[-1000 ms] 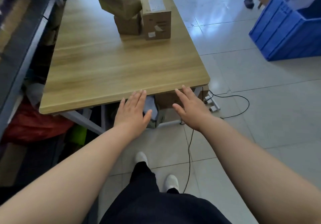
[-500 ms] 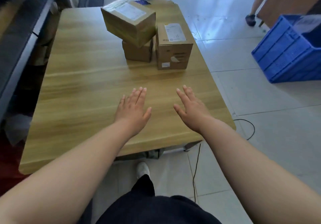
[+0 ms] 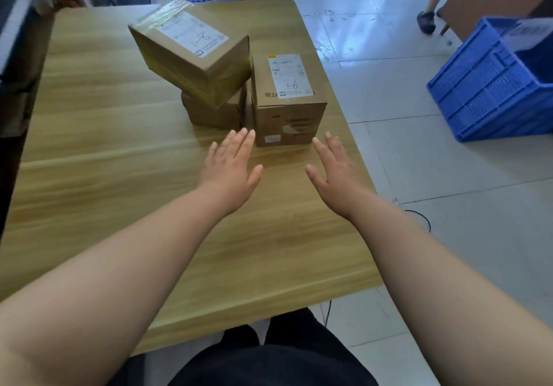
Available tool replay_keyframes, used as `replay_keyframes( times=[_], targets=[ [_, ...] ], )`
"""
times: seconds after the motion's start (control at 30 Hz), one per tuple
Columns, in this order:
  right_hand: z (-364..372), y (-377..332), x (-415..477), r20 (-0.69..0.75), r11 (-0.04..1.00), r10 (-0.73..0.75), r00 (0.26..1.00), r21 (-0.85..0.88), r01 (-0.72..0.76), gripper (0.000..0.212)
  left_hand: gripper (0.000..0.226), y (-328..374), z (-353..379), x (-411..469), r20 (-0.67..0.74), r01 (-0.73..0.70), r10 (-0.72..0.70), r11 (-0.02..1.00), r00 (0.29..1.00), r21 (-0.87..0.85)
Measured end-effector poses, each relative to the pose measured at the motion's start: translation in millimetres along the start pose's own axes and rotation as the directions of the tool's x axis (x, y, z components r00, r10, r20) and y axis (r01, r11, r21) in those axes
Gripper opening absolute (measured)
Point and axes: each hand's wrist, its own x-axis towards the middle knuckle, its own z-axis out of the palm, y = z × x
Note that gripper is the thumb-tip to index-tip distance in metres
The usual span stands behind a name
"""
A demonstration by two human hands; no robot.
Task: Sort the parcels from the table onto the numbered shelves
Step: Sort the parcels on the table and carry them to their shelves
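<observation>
left grip (image 3: 229,170) and right grip (image 3: 335,173) released, fingers straight, over surface (image 3: 104,176), near nearest parcel (image 3: 288,110)

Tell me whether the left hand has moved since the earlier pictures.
Yes. The left hand went forward, from the near edge of the table to just short of the parcel marked 1-9.

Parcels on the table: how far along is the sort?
Done: nothing visible; no shelves in view. In hand: nothing yet; left hand and right hand are open just in front of the tall parcel, not gripping it. Left: all three on the table: tall parcel, parcel marked 1-8, small parcel under it.
</observation>
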Motion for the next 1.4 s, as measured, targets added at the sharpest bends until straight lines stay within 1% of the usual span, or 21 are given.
replay_keyframes(
  times=[0.23, 0.3, 0.37, 0.43, 0.47, 0.53, 0.57, 0.63, 0.7, 0.83, 0.93, 0.97, 1.03, 1.13, 1.23, 1.3, 1.33, 1.4],
  targets=[
    [-35.1, 22.8, 76.9, 0.043, 0.996, -0.041, 0.998, -0.073, 0.044, 0.060, 0.066, 28.6, -13.4, 63.5, -0.035, 0.095, -0.097, 0.995, 0.995, -0.039],
    [-40.8, 28.9, 97.6, 0.053, 0.997, -0.031, 0.998, -0.071, 0.035, 0.060, 0.065, 36.0, -14.5, 81.5, -0.028, 0.130, -0.131, 0.991, 0.991, -0.042],
    [-43.9, 31.8, 114.1, 0.066, 0.999, 0.006, 0.998, -0.037, -0.003, 0.061, 0.065, 42.3, -14.7, 95.7, -0.018, 0.179, -0.181, 0.982, 0.983, -0.056],
    [-44.1, 32.4, 126.9, 0.082, 0.996, 0.052, 0.995, 0.066, -0.058, 0.064, 0.065, 47.3, -12.3, 105.8, 0.013, 0.254, -0.255, 0.957, 0.967, -0.139],
    [-43.2, 32.4, 131.0, 0.094, 0.987, 0.072, 0.993, 0.134, -0.084, 0.065, 0.066, 50.0, -10.5, 109.0, 0.042, 0.294, -0.292, 0.928, 0.955, -0.229],
    [-40.9, 32.3, 135.4, 0.119, 0.944, 0.101, 0.988, 0.301, -0.133, 0.067, 0.069, 54.4, -4.5, 112.0, 0.086, 0.339, -0.336, 0.833, 0.938, -0.438],
    [-39.6, 32.7, 135.9, 0.121, 0.908, 0.112, 0.986, 0.391, -0.151, 0.067, 0.070, 56.7, -1.6, 111.7, 0.089, 0.338, -0.341, 0.796, 0.936, -0.503],
    [-38.1, 34.3, 133.2, 0.111, 0.829, 0.134, 0.985, 0.533, -0.172, 0.064, 0.070, 60.2, 2.6, 109.2, 0.076, 0.329, -0.347, 0.761, 0.935, -0.559],
    [-36.6, 38.1, 128.4, 0.093, 0.784, 0.147, 0.985, 0.596, -0.173, 0.063, 0.070, 62.1, 5.8, 104.0, 0.063, 0.326, -0.361, 0.737, 0.931, -0.592],
    [-28.8, 48.4, 105.2, 0.117, 0.759, 0.124, 0.985, 0.628, -0.170, 0.068, 0.069, 67.3, 11.6, 82.8, 0.034, 0.319, -0.400, 0.675, 0.916, -0.665],
    [-28.1, 57.3, 85.4, 0.126, 0.760, 0.081, 0.989, 0.635, -0.143, 0.052, 0.065, 70.8, 15.3, 61.7, 0.025, 0.338, -0.438, 0.655, 0.898, -0.675],
    [-28.9, 60.7, 80.1, 0.121, 0.758, 0.073, 0.990, 0.639, -0.134, 0.049, 0.063, 69.8, 16.7, 55.6, 0.028, 0.356, -0.459, 0.648, 0.888, -0.673],
    [-30.0, 65.5, 70.2, 0.112, 0.751, 0.106, 0.988, 0.642, -0.153, 0.049, 0.059, 66.4, 19.3, 43.4, 0.030, 0.396, -0.507, 0.633, 0.862, -0.665],
    [-23.0, 72.5, 59.7, 0.087, 0.773, 0.146, 0.985, 0.611, -0.168, 0.044, 0.053, 62.2, 22.8, 22.1, 0.024, 0.451, -0.578, 0.609, 0.816, -0.653],
    [-12.7, 79.0, 54.4, 0.124, 0.774, 0.141, 0.982, 0.605, -0.187, 0.042, 0.049, 58.8, 26.9, 4.6, 0.002, 0.473, -0.635, 0.574, 0.773, -0.669],
    [-8.4, 80.9, 53.9, 0.147, 0.771, 0.138, 0.979, 0.605, -0.199, 0.047, 0.050, 55.1, 30.8, -0.9, 0.038, 0.490, -0.660, 0.517, 0.750, -0.702],
    [-7.1, 80.4, 53.7, 0.167, 0.758, 0.133, 0.977, 0.617, -0.209, 0.049, 0.051, 53.6, 33.1, -2.3, 0.080, 0.502, -0.664, 0.476, 0.744, -0.722],
    [-3.0, 77.2, 54.3, 0.226, 0.724, 0.116, 0.967, 0.647, -0.239, 0.055, 0.053, 53.1, 38.1, -4.8, 0.178, 0.513, -0.653, 0.368, 0.736, -0.776]
  ],
)
